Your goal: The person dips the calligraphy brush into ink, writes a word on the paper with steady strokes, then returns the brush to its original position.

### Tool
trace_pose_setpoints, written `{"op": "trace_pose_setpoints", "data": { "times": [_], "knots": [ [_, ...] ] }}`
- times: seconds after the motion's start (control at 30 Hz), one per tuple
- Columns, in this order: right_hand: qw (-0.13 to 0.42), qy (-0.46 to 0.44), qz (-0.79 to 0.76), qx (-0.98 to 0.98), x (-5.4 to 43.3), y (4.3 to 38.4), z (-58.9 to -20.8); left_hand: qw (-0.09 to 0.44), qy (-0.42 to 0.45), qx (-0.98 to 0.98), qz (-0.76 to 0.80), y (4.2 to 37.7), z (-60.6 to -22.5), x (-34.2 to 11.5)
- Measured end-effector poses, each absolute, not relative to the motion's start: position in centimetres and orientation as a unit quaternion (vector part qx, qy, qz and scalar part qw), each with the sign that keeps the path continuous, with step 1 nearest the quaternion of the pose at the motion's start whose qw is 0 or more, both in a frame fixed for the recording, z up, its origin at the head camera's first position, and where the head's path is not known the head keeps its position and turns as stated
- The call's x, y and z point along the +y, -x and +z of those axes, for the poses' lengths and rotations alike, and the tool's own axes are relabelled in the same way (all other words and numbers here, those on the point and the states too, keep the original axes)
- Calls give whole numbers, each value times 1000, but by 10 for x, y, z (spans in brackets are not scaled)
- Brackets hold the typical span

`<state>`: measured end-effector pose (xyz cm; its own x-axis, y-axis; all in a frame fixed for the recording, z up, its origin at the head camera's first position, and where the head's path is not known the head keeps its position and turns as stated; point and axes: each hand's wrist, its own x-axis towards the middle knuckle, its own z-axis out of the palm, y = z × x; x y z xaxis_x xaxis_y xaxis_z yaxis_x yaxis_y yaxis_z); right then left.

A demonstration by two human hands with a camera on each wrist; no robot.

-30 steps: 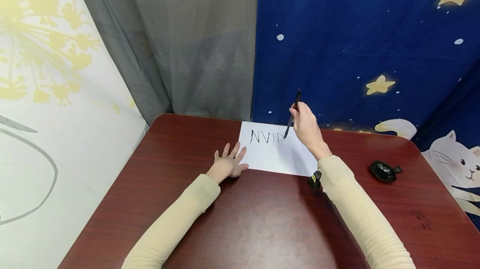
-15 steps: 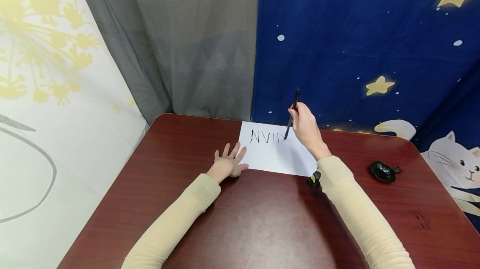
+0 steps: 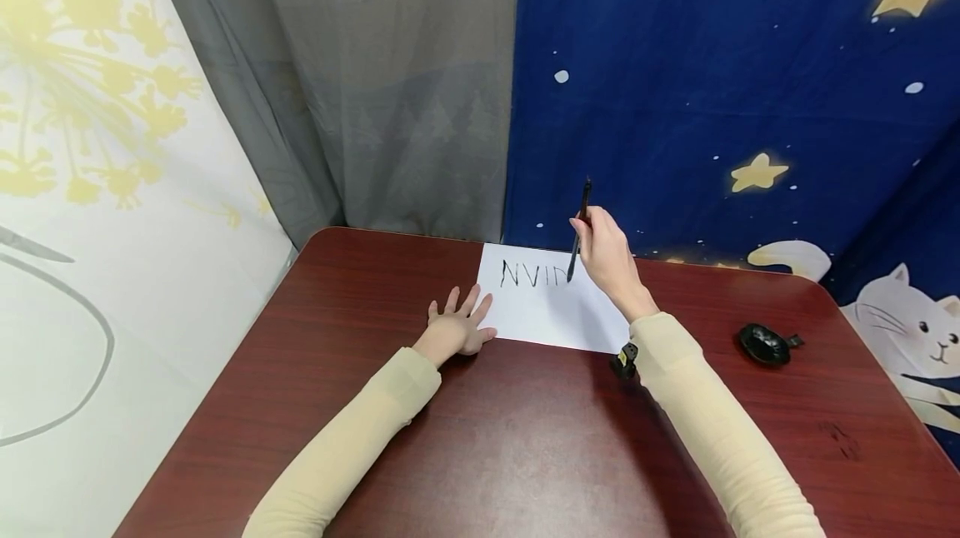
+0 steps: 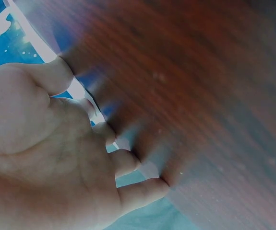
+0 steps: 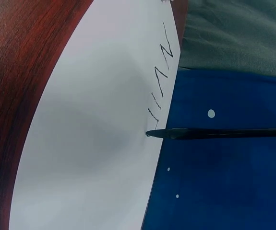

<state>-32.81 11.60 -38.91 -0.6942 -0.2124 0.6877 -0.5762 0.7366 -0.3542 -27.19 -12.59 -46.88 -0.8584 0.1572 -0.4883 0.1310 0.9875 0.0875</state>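
My right hand [image 3: 606,255] pinches a dark, slender brush [image 5: 200,134] by its handle, the handle's end pointing up. The brush tip meets a white sheet of paper [image 3: 536,321] at the end of a row of thin black strokes [image 3: 531,273]. Those strokes read "NVI" followed by a part-drawn letter at the tip. My left hand [image 3: 456,331] lies with fingers spread, fingertips at the paper's left edge. In the left wrist view the palm and straight fingers [image 4: 142,196] reach down to the wood.
A small black dish [image 3: 765,344] with a short handle stands on the reddish-brown table [image 3: 525,455] to the right. Dark smudges [image 3: 840,438] mark the wood nearer me. Grey and blue curtains [image 3: 637,105] hang right behind the table's far edge.
The brush tip has moved slightly down the paper, extending the last letter's stroke. The right hand has shifted a little left and the handle stands more upright. The left hand has stayed put.
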Motion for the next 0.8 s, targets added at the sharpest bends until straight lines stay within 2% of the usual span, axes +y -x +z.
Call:
{"op": "trace_pose_setpoints", "data": {
  "times": [0.8],
  "knots": [
    [319, -231, 299, -869, 109, 327, -389, 257, -72, 964, 23, 272, -468, -125]
  ]
}}
